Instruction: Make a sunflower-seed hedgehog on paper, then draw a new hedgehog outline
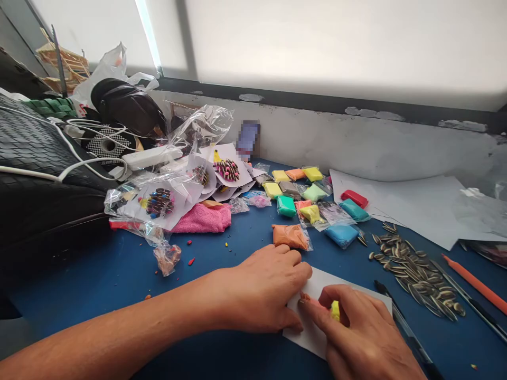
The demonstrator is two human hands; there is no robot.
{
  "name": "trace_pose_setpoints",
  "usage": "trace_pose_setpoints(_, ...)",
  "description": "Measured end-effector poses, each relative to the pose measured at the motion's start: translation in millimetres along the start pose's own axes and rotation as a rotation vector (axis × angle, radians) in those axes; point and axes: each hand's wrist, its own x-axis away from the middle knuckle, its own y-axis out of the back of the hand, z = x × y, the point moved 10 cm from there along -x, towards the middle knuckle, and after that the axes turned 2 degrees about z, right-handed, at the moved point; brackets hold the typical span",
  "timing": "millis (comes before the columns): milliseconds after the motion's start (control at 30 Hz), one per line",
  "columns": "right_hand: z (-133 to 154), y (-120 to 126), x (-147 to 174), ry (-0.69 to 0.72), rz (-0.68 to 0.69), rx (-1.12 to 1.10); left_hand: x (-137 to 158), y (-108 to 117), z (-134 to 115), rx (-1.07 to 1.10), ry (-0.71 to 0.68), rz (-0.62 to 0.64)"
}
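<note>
My left hand [269,293] bends over the left side of a small white paper [356,287] and holds it against the blue table, thumb apart from the curled fingers. Over the same paper, my right hand [358,327] has its fingers bent, with the index fingertip low beside my left fingers. A bit of pink modelling clay [315,302] shows at that fingertip, and yellow modelling clay [335,310] is visible between the right fingers. Their full shape is hidden by the hand. Just beyond my left knuckles lies a bagged orange clay pack [291,237].
Several coloured clay packs [285,206] lie behind. Sunflower seeds [415,272], a black pen [407,330] and an orange pen [475,282] are at right. Seed-covered clay figures [227,170] on paper, a pink towel [204,217] and a black bag [47,211] occupy the left.
</note>
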Motion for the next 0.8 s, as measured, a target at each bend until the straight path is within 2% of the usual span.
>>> trace_pose_setpoints(267,0,4,-6,-0.006,0.01,-0.051,-2,0,0,-0.015,-0.004,-0.001)
trace_pose_setpoints(467,-3,15,-2,-0.018,-0.109,0.016,-1,-2,0,-0.012,-0.004,0.003)
trace_pose_setpoints(633,-2,5,-2,-0.014,-0.059,0.021,-2,-1,-1,-0.009,-0.002,0.005)
trace_pose_setpoints(800,-2,9,-3,-0.031,-0.049,0.0,-2,-2,0,-0.009,-0.01,0.003)
